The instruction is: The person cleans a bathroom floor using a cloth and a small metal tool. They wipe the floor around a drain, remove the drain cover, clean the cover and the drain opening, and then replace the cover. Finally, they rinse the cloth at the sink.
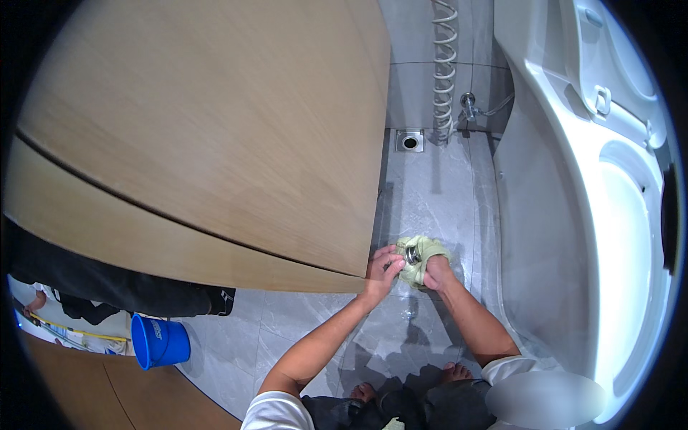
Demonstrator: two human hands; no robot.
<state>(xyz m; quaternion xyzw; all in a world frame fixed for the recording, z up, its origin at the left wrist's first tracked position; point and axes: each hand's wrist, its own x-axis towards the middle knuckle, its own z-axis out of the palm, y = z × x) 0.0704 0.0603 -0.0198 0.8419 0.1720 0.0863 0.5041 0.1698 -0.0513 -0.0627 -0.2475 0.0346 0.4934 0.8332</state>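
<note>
Low over the grey tiled floor, my left hand (382,271) has its thumb and fingertips at a small, round, shiny metal fitting (412,256). A damp-looking pale green cloth (422,243) is bunched around and under this fitting. From the other side, my right hand (439,273) grips the cloth, its fingers partly hidden in the folds. Farther ahead, a square metal floor drain (400,146) with a dark round hole is set in the floor near the wall.
A large wooden panel (231,134) rises close on the left. The white toilet (586,215) stands at the right, lid raised. A coiled white hose (444,70) hangs by a metal valve (468,107). Behind the panel are a blue bucket (174,344) and another person's hand (35,304).
</note>
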